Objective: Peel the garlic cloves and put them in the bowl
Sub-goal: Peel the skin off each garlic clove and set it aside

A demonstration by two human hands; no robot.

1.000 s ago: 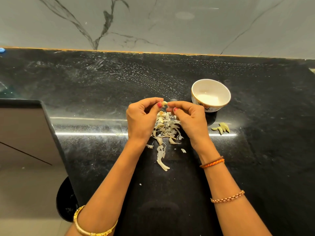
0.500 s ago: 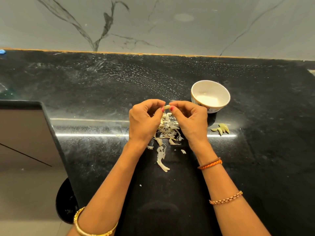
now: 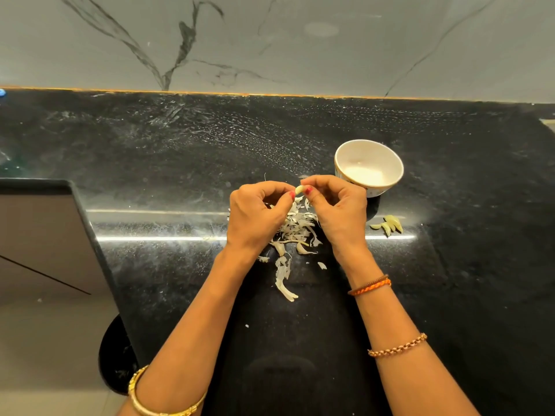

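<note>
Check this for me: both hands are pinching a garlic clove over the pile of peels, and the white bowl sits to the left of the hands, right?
Not quite. The head view shows the bowl to the right of the hands, not the left. The rest holds: the left hand and right hand pinch a garlic clove over the pile of peels.

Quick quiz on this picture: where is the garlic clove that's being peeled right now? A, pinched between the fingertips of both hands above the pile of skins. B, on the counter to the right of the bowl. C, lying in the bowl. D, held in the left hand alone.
A: the garlic clove sits pinched between the left hand and the right hand, above the pile of skins and short of the bowl.
</note>
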